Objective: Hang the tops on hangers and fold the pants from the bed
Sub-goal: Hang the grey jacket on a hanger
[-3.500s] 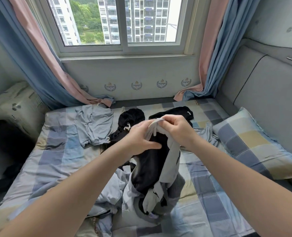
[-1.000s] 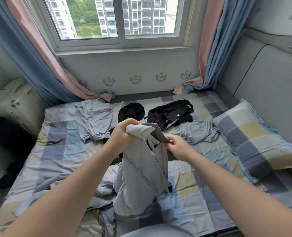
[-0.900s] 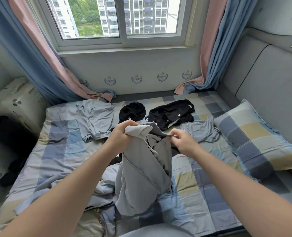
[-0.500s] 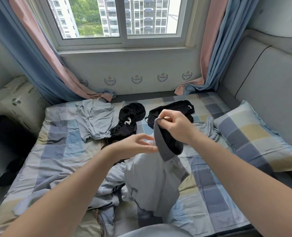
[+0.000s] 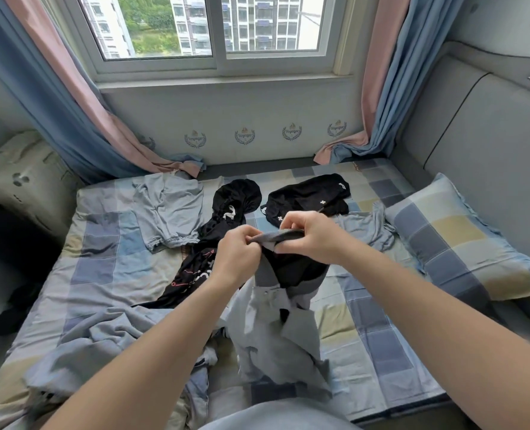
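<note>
Grey garment (image 5: pixel 276 346), band pinched between left hand (image 5: pixel 235 259) and right hand (image 5: pixel 313 237), top or pants unclear

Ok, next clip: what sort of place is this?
Likely a bedroom: a bed with a checked sheet, a matching pillow beside a padded headboard, and curtains framing a window. Left hand and right hand grip a grey garment.
</note>
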